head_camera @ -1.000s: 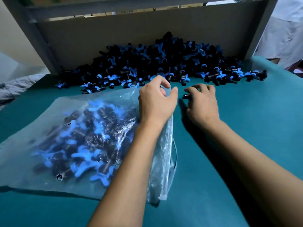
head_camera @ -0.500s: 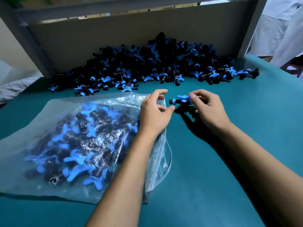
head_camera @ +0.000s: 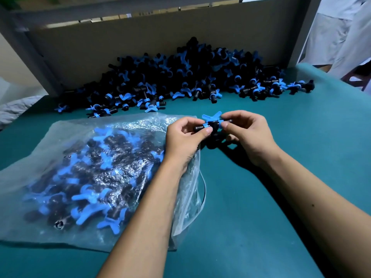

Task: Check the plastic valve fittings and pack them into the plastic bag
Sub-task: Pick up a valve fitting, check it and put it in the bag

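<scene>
Valve fitting (head_camera: 212,123), black with blue wing handle, sits pinched between my left hand (head_camera: 185,137) and right hand (head_camera: 248,135), raised for checking just beside the plastic bag (head_camera: 84,167) mouth.

Both hands are on a single valve fitting (head_camera: 211,123), black body with a blue butterfly handle, held just above the teal table mat (head_camera: 281,197). The left hand (head_camera: 185,141) pinches one black end and the right hand (head_camera: 248,135) pinches the other, fingers curled around it. Right below the left wrist is the clear plastic bag (head_camera: 90,177), lying flat and already stuffed with the same black-and-blue fittings. Further back there's a big loose pile of valve fittings (head_camera: 190,77) heaped against a grey cardboard backboard (head_camera: 140,39). Someone in white clothing (head_camera: 341,33) stands at the top right.
</scene>
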The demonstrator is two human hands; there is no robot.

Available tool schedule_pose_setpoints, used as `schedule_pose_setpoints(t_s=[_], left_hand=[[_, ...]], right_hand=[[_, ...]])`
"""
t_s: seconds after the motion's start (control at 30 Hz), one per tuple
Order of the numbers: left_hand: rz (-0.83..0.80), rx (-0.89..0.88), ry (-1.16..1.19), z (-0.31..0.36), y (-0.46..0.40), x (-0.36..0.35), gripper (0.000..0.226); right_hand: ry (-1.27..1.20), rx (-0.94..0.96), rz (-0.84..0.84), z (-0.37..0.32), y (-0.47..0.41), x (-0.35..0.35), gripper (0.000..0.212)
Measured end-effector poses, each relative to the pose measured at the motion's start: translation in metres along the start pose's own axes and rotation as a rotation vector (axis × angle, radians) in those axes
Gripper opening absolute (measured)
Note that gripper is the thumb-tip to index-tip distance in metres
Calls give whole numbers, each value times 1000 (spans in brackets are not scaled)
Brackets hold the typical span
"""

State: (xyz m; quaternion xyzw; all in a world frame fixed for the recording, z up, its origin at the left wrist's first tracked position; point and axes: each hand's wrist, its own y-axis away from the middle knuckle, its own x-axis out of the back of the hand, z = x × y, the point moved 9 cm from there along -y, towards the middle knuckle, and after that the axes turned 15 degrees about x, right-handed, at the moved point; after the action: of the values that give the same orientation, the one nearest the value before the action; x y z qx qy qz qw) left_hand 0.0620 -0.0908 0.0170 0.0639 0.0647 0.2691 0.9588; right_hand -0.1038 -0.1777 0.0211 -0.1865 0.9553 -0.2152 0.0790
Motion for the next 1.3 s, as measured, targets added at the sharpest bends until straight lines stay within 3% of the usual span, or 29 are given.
schedule_pose_setpoints(t_s=[0.17, 0.23, 0.4, 0.5, 0.57, 0.63, 0.73, 0.8, 0.9, 1.13, 1.2, 1.3], left_hand=[[19, 56, 111, -2, -2, 3, 15], [24, 62, 117, -2, -2, 3, 14], [110, 54, 154, 1, 1, 7, 16], [88, 50, 185, 5, 5, 1, 15], [75, 28, 173, 8, 8, -4, 15], [126, -67, 14, 18, 11, -3, 17], [305, -278, -551, 40, 18, -2, 32], [398, -326, -913, 47, 20, -4, 50], [422, -251, -1079, 45, 16, -2, 63], [445, -227, -810, 68, 21, 21, 22], [447, -239, -705, 75, 22, 29, 11], [477, -275, -593, 87, 25, 39, 6]], right_hand=[[-141, -31, 305, 7, -3, 23, 6], [-134, -7, 329, 7, -3, 26, 8], [123, 83, 165, -1, -1, 13, 23], [272, 167, -16, -8, 0, -5, 29], [414, 239, -28, -13, 0, -5, 28], [414, 223, 5, -11, -1, -1, 20], [58, 23, 124, 4, -1, 5, 7], [-191, -113, 196, 12, 0, 7, 14], [-382, -277, 206, 19, 3, 2, 34], [-478, -459, 213, 31, 12, -8, 45], [-467, -425, 195, 28, 12, -9, 38], [-379, -262, 32, 14, 10, -19, 16]])
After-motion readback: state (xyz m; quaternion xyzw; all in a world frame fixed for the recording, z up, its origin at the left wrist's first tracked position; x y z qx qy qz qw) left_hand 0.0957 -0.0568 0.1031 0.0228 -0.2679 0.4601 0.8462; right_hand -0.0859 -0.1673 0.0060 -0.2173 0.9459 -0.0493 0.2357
